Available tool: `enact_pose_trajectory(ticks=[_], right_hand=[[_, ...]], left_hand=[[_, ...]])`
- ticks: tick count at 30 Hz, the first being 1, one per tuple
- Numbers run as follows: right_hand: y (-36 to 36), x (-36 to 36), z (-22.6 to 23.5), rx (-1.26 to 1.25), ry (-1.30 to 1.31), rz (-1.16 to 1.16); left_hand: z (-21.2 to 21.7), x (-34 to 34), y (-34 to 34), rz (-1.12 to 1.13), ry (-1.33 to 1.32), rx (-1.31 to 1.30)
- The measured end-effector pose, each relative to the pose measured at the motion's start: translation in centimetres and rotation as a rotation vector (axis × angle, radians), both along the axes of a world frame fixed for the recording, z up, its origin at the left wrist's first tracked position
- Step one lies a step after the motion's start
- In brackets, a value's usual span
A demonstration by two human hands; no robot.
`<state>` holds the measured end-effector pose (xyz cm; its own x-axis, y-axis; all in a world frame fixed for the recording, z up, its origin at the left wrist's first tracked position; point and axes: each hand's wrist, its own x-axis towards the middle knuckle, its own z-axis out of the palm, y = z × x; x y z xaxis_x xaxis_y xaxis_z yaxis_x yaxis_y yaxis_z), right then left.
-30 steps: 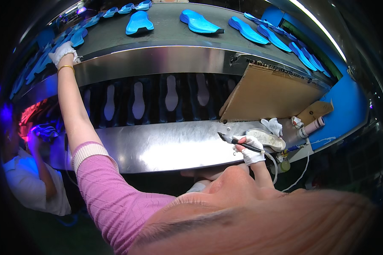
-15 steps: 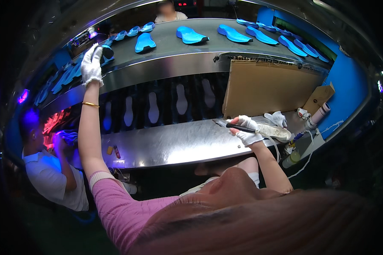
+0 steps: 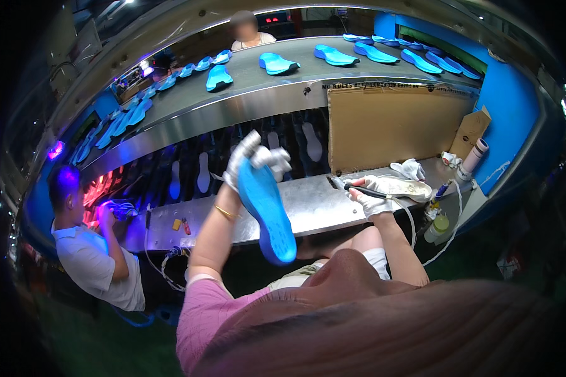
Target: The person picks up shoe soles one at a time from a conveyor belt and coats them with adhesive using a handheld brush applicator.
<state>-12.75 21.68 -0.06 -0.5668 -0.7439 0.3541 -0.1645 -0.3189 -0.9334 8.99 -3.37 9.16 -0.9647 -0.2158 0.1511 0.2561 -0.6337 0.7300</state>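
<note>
"Counter [image 3: 321, 210]: what surface?"

"Smooth metal, glossy; a cardboard sheet [image 3: 396, 129] stands at its back edge, toward the right corner."

"And the blue sole [image 3: 267, 210]?"

"Raised over the front edge, its upper end held in the fingers of the left hand [image 3: 240, 160]; those of the right hand [image 3: 374, 198] grip a corded black tool [image 3: 362, 190]."

"The room?"

"Dim, violet-lit around a co-worker [image 3: 97, 264] at the left end; beyond, a dark belt [image 3: 248, 74] carries more blue soles [image 3: 336, 55]."
</note>
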Motion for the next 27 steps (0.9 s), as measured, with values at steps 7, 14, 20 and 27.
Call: enact_pose_trajectory(ticks=[7, 14, 20, 27], right_hand=[[1.8, 0.2, 0.5, 0.076, -0.207, -0.012], [-0.9, 3.9, 0.6, 0.04, -0.086, 0.244], [-2.3, 4.0, 0.3, 0.042, -0.057, 0.135], [-2.6, 6.3, -0.3, -0.064, 0.081, 0.137]], left_hand=[[-11.7, -0.2, 10.2, -0.157, -0.138, 0.508], [-12.7, -0.9, 12.5, -0.095, 0.04, 0.445], [-13.5, -3.1, 13.5, 0.216, -0.095, 0.445], [-13.9, -5.5, 13.5, 0.444, -0.253, 0.402]])
